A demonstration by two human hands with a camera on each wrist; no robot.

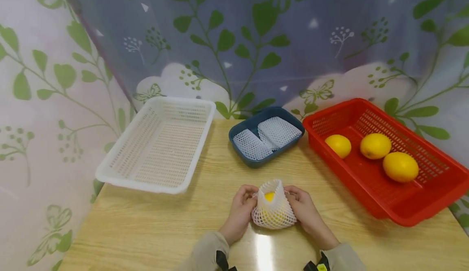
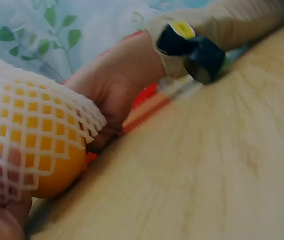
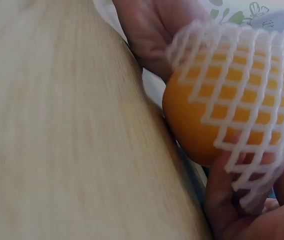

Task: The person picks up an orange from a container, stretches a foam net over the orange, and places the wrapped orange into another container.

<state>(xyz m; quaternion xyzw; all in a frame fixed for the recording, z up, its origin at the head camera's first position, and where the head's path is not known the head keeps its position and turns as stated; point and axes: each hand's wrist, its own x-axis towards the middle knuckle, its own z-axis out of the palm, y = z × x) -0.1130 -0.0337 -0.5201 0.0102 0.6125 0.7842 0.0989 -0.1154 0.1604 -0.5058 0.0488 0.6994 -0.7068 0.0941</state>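
Observation:
A yellow fruit (image 1: 269, 197) sits inside a white foam net sleeve (image 1: 276, 218) on the table, near its front. My left hand (image 1: 239, 212) pinches the net's left side, and my right hand (image 1: 307, 210) grips the opposite side. The sleeve's rim stands open at the top, with some of the fruit showing. In the left wrist view, bare lower skin of the fruit (image 2: 57, 182) shows beneath the mesh. From the right wrist, the fingers (image 3: 219, 195) of my right hand are seen holding the net's edge, partly behind the mesh.
Behind the hands, a dark blue tray (image 1: 253, 161) holds more folded foam nets (image 1: 280, 132). A red basket (image 1: 340, 173) on the right contains three yellow fruits (image 1: 400, 167). To the left stands a white basket (image 1: 146, 185). A patterned curtain (image 1: 234, 38) hangs behind the wooden table (image 1: 146, 230).

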